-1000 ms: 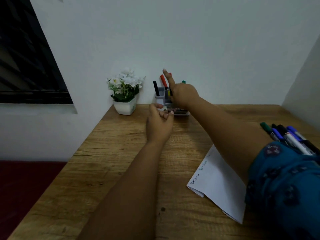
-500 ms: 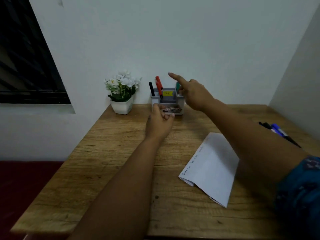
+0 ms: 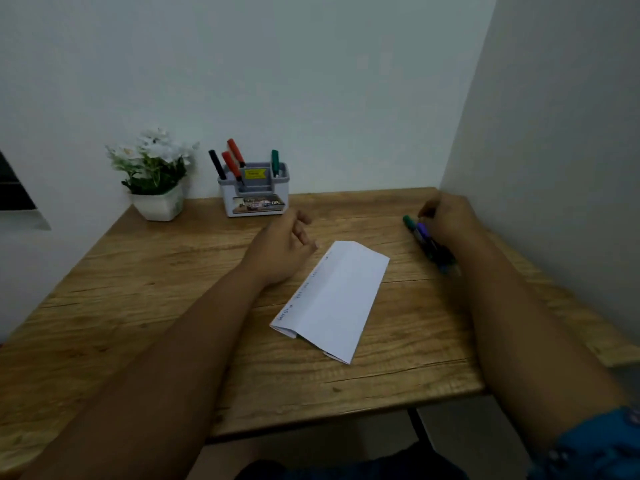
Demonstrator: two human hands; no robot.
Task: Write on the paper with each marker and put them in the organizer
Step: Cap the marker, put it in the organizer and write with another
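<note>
- The right hand [image 3: 446, 220] is over the pile of loose markers [image 3: 429, 242] at the right side of the surface [image 3: 166, 271], close to the side wall. Its fingers curl down onto the pile, but I cannot tell if they grip a marker yet. It looks like the hand is going for the next marker to write with.
- The left hand [image 3: 280, 251] rests just left of the paper [image 3: 339, 299]. Its fingers are loosely bent and hold nothing. It is probably there to keep the paper from sliding.
- The paper is folded and lies slanted in the middle, between the two arms. Small writing runs along its left edge.
- The organizer [image 3: 254, 194] stands at the back by the wall. One black, two red and one green marker already stand in it.
- A pot of white flowers [image 3: 156, 174] stands left of the organizer, out of the way.
- Nothing lies between the pile, the paper and the organizer, so the way looks free.
</note>
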